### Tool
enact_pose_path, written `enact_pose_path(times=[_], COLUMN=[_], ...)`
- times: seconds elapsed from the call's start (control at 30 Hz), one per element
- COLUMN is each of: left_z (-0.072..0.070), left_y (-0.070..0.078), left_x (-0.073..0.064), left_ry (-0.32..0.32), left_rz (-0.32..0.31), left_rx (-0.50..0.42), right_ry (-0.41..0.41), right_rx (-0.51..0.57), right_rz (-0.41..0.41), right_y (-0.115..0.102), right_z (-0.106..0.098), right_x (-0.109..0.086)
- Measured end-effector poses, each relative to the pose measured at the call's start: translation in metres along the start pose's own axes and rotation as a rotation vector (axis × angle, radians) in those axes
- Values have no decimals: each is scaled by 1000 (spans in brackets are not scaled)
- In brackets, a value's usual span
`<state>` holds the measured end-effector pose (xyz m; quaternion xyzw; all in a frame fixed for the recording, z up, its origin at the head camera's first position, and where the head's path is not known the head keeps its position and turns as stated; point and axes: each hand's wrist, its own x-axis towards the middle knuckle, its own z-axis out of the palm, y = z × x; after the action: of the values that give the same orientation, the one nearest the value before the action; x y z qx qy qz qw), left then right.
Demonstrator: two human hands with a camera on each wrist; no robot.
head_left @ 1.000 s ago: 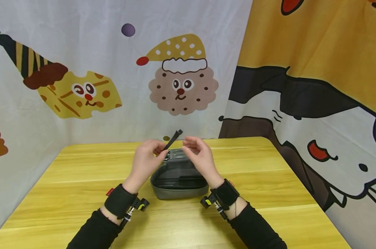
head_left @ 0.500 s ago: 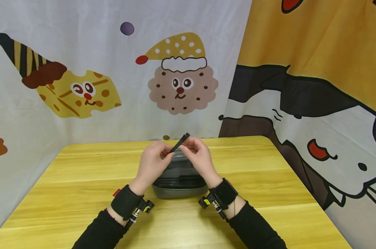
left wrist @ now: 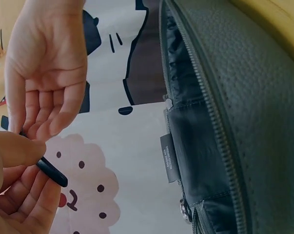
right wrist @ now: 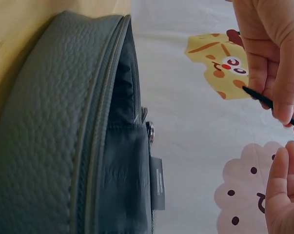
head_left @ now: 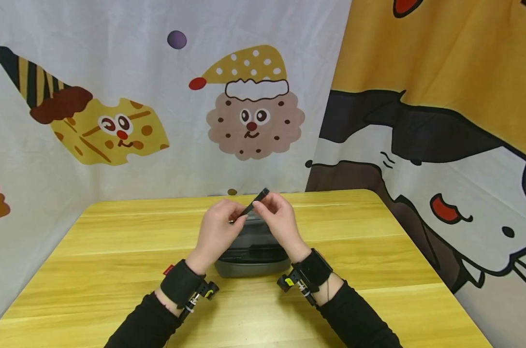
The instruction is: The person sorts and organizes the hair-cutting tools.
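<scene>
A slim black stick (head_left: 249, 209) is held slantwise in the air above the open grey bag (head_left: 252, 269). My left hand (head_left: 217, 229) pinches its lower part between thumb and fingers; in the left wrist view the stick's rounded end (left wrist: 56, 176) pokes out past them. At the upper end, my right hand (head_left: 282, 223) grips the stick with thumb and fingertips. The right wrist view shows a narrow, pointed-looking tip (right wrist: 249, 91) beside the left fingers. Below both hands the bag stands unzipped, its dark lining (left wrist: 198, 146) showing.
The bag is pebbled leather with a fabric tag (left wrist: 169, 158) at its zipped opening. It stands on a yellow wood-grain table (head_left: 115, 251). Behind the table hangs a curtain (head_left: 132, 43) printed with cartoon figures.
My left hand has moved right and the stick with it, up to my right hand, whose thumb and fingers have closed on the upper end. The bag has stayed in place.
</scene>
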<state>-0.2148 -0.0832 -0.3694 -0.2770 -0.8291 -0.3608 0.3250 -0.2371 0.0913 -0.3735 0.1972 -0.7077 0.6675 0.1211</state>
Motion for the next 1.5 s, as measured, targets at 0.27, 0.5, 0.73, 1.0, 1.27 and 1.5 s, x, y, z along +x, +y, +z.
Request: enact_pose_path(times=[0.27,0.5,0.73,1.0,1.27,1.5], left_z=[3,-2,-9,-15,-20,-24], left_y=[1,-4,-13,-21,-36,-47], left_x=[-1,-4,-8,-15,-22,-29], left_ry=[2,-22,-54,-123,-250,-324], left_rz=[10,-28,-109,-221,-340,-371], left_rx=[49,24,59,93,133,158], right_ry=[-18,-16,-3,-5,-26,-43], right_rx=[90,29,-12,-50,-71,-111], right_rz=[14,29,31,28,63,28], right_y=[-1,-1,0,2,-14,3], right_z=[2,0,-5,-9,-13,-18], right_x=[0,1,1,0,-2,3])
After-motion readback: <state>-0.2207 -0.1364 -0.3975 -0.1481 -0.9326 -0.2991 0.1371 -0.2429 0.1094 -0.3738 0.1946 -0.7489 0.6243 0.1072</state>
